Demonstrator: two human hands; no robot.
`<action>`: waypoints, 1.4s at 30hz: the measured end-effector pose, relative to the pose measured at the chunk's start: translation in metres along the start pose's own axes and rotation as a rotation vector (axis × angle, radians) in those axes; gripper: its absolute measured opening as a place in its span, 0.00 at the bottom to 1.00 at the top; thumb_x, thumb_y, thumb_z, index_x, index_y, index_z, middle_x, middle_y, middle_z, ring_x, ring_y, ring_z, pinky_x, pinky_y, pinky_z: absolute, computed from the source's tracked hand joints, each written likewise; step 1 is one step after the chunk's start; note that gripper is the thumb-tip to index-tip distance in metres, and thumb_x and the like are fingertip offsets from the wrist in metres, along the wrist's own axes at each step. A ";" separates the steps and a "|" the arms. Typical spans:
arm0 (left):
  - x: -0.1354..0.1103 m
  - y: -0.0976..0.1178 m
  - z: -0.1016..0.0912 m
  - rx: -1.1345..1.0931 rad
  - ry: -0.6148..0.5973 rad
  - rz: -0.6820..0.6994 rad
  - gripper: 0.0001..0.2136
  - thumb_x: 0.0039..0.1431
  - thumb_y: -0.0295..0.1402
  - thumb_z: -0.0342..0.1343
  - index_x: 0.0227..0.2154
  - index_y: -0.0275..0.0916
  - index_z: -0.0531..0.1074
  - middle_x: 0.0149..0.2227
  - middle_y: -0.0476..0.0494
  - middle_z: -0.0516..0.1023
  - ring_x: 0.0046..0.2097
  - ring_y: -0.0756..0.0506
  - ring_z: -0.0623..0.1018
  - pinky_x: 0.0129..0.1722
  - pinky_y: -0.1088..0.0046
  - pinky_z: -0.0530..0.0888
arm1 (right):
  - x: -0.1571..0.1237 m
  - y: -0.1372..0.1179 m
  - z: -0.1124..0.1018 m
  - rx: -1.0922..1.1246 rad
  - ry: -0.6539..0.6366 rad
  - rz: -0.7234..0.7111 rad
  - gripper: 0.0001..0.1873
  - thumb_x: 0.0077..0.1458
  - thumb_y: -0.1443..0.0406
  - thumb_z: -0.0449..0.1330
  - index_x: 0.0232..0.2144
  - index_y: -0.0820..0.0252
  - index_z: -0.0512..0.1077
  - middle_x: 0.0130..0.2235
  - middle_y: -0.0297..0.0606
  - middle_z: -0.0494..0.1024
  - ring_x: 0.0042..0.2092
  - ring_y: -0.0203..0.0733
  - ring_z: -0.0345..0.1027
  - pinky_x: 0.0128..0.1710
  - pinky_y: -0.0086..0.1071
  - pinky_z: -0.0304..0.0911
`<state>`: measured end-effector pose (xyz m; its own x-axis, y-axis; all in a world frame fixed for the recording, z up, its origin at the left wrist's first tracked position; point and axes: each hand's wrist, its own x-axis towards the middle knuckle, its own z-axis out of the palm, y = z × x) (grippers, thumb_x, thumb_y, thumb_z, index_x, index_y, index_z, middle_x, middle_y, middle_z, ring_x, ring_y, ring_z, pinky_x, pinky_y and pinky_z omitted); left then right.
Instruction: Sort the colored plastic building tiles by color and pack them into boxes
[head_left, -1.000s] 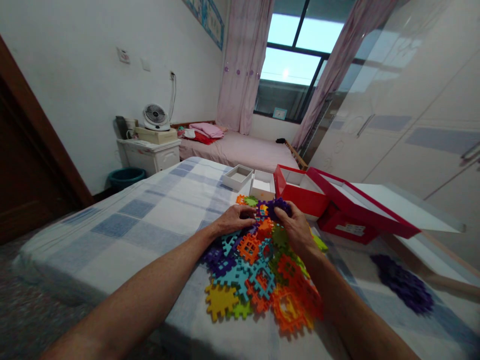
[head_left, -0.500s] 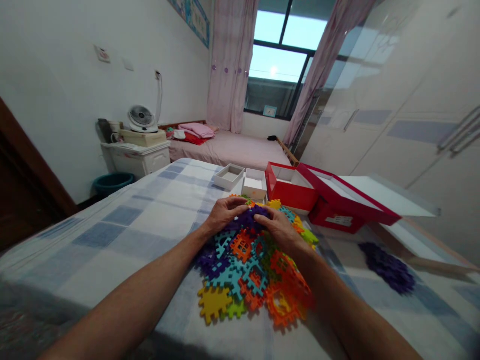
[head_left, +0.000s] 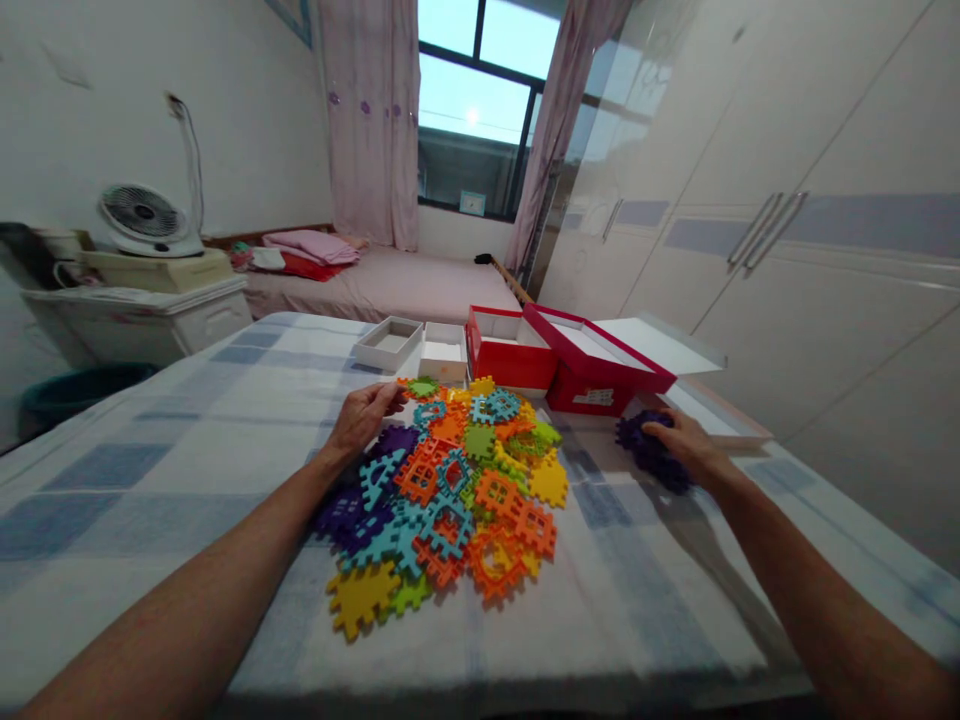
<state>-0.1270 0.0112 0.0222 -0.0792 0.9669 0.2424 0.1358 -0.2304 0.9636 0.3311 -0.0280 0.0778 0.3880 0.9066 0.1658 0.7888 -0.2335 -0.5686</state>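
Note:
A heap of plastic interlocking building pieces [head_left: 480, 441] in orange, turquoise, yellow, green and purple lies on the checked cloth before me. At the heap's far left edge is my left hand [head_left: 364, 418], its fingers curled together beside an orange piece; what they hold, if anything, is hidden. Off to the right, my right hand [head_left: 686, 440] grips a purple interlocking piece, thumb on top. That piece is at the purple row [head_left: 656, 460] of similar pieces, and I cannot tell whether it is joined to them. More purple pieces [head_left: 352, 515] sit at the heap's left side.
Behind the heap stand two small white boxes [head_left: 390, 345], a red box [head_left: 510, 350] and a red lid [head_left: 600, 352] tilted on another red box. A white tray [head_left: 739, 425] lies beyond my right hand. A bed, fan and wardrobe are farther back.
My hands were together over the heap on purple pieces. Now the right hand has moved right with purple to the separate row, and the left has shifted to the heap's far left edge.

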 end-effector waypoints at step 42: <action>0.008 -0.009 -0.002 -0.135 0.187 -0.052 0.32 0.54 0.60 0.42 0.36 0.32 0.74 0.31 0.38 0.78 0.26 0.49 0.75 0.22 0.76 0.70 | -0.112 -0.246 0.129 -0.084 -0.629 -0.993 0.14 0.49 0.69 0.48 0.34 0.61 0.73 0.34 0.37 0.75 0.34 0.36 0.64 0.35 0.27 0.57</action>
<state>-0.1312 0.0206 0.0153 -0.2663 0.9436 0.1966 -0.0058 -0.2056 0.9786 0.0323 -0.0264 0.0953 -0.6987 0.7124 0.0661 0.6507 0.6712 -0.3551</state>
